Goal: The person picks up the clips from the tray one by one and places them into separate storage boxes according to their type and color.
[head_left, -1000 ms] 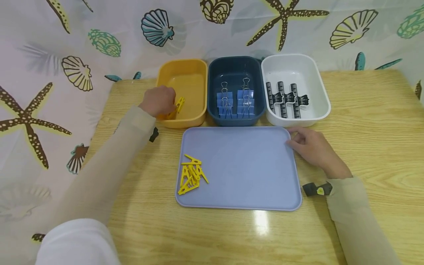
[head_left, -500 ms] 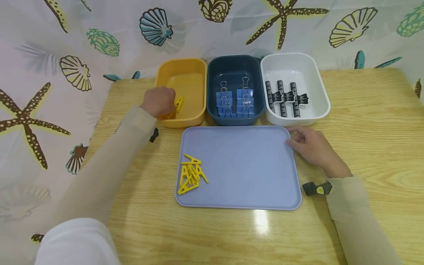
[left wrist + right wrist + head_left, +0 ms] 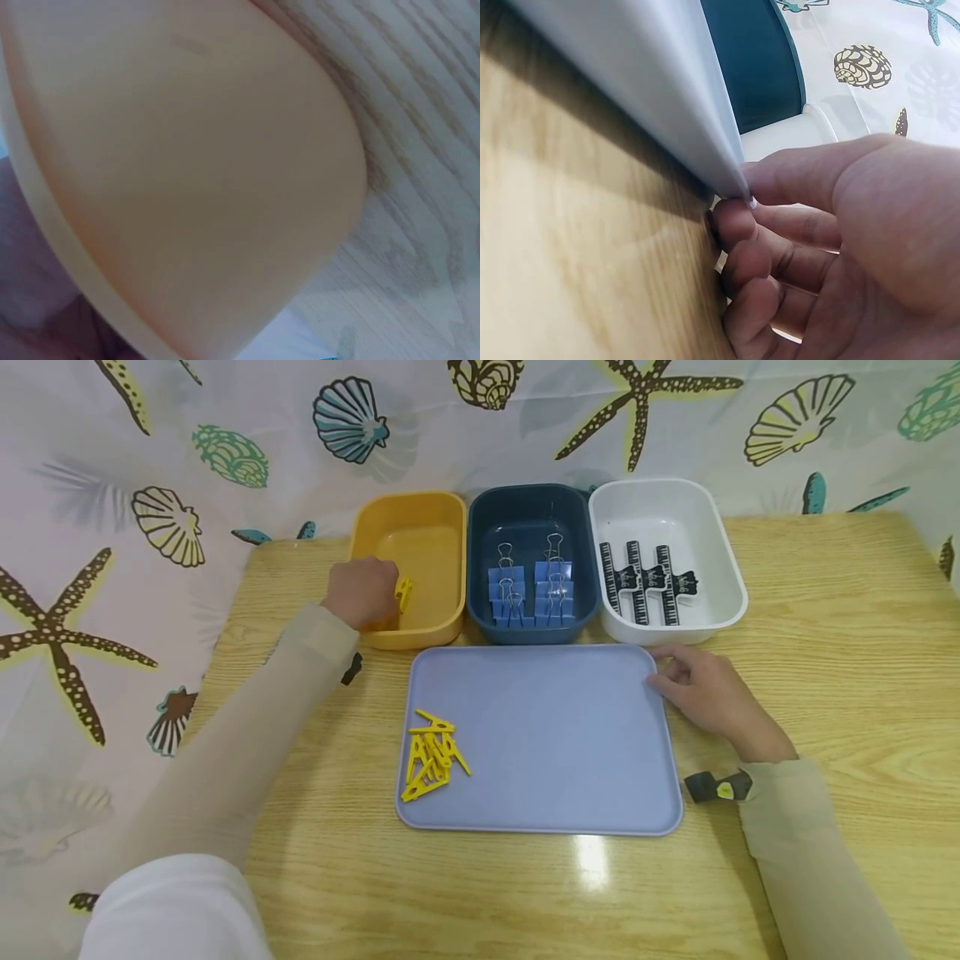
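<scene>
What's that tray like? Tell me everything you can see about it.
The tray is a pale bluish-lilac rectangle with rounded corners and a low raised rim; it looks like smooth plastic. It lies face up on the wooden table, long side across, just in front of the bins; whether it touches them is hard to tell. A small heap of yellow pegs lies on its left part, and the rest is bare. The right hand pinches its rim near the far right corner.

From here I can read no words or numbers; the pale marks [image 3: 686, 583] on the black clips [image 3: 652, 578] in the white bin [image 3: 660, 514] are too small for me.
</scene>
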{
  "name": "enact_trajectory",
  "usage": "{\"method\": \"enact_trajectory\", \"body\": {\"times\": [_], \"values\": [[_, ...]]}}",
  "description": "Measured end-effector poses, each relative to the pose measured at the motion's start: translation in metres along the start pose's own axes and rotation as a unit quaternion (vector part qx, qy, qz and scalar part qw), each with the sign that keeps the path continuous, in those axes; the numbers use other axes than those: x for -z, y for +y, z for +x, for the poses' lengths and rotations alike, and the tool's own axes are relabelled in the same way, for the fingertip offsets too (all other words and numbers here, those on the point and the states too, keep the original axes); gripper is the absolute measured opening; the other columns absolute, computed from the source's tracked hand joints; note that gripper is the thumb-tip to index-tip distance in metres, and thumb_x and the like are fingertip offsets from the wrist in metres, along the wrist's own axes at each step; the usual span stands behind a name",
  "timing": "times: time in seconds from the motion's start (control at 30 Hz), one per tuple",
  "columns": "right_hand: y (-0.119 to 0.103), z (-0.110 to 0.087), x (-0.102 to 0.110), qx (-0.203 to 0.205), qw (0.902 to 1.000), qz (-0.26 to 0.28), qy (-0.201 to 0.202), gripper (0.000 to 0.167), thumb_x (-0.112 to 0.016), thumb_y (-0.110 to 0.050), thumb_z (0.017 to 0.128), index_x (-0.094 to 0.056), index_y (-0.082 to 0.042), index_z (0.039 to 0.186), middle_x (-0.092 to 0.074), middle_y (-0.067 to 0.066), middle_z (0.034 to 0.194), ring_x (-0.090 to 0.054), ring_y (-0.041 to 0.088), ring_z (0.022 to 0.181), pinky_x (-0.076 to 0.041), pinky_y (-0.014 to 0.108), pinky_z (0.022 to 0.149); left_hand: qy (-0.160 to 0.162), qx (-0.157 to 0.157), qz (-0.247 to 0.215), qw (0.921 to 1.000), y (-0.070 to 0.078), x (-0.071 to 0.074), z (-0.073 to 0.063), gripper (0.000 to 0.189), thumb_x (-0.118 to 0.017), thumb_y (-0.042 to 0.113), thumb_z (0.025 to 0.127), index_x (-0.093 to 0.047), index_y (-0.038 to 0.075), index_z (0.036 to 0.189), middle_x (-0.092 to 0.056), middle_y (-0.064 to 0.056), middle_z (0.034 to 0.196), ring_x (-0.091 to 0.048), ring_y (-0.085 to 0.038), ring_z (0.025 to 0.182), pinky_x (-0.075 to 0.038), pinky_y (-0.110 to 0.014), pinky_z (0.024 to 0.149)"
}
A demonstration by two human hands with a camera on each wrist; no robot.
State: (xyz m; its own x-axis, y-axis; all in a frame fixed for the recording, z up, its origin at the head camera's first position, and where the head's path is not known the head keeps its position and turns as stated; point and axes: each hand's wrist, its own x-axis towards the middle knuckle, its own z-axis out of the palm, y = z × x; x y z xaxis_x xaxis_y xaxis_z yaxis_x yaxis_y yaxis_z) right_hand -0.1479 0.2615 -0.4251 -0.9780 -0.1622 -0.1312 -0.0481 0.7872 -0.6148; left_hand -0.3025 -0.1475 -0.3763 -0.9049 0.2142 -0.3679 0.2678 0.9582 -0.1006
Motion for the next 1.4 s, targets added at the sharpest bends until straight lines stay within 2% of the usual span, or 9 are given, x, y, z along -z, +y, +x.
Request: {"method": "enact_trajectory", "body": {"times": [0.5,0.93,1.17,1.4], "values": [[-0.0006,-0.0001,0.0005,-0.006,1.0000,-0.002,-0.003,0.035,-0.061,-0.018,0.093,-0.058,-0.001,0.124,-0.071,0.017,0.092,-0.061,0.018,0.075,-0.044,0.033,0.073,0.022,0.027,0.014,0.9993,0.0014,-0.0012,-0.0008,0.014,-0.053,0.018,0.084,-0.058,0.007,0.091,-0.055,-0.008,0.079,-0.054,-0.025,0.070,-0.041,-0.036,0.058],[0.0009,0.0004,0.0002,-0.003,1.0000,0.004,-0.001,0.035,-0.062,-0.018,0.092,-0.059,-0.001,0.123,-0.071,0.016,0.090,-0.059,0.015,0.072,-0.043,0.027,0.069,0.032,0.023,0.014,0.9991,0.0017,-0.0034,0.0002,0.014,-0.053,0.020,0.085,-0.057,0.007,0.083,-0.052,-0.007,0.072,-0.052,-0.024,0.065,-0.039,-0.035,0.055],[0.0020,0.0006,0.0000,-0.003,1.0000,0.007,-0.001,0.035,-0.061,-0.018,0.093,-0.058,0.000,0.123,-0.071,0.017,0.091,-0.060,0.015,0.073,-0.044,0.027,0.069,0.038,0.028,0.015,0.9988,0.0028,-0.0042,0.0007,0.014,-0.054,0.021,0.085,-0.057,0.008,0.084,-0.053,-0.007,0.073,-0.053,-0.024,0.065,-0.039,-0.035,0.055],[0.0037,0.0010,0.0001,-0.001,1.0000,0.005,0.000,0.035,-0.061,-0.019,0.093,-0.059,-0.001,0.123,-0.071,0.016,0.091,-0.060,0.015,0.073,-0.044,0.029,0.070,0.045,0.019,0.022,0.9986,0.0037,-0.0046,0.0009,0.012,-0.054,0.019,0.086,-0.057,0.007,0.084,-0.052,-0.007,0.072,-0.052,-0.024,0.065,-0.039,-0.035,0.055]]}}
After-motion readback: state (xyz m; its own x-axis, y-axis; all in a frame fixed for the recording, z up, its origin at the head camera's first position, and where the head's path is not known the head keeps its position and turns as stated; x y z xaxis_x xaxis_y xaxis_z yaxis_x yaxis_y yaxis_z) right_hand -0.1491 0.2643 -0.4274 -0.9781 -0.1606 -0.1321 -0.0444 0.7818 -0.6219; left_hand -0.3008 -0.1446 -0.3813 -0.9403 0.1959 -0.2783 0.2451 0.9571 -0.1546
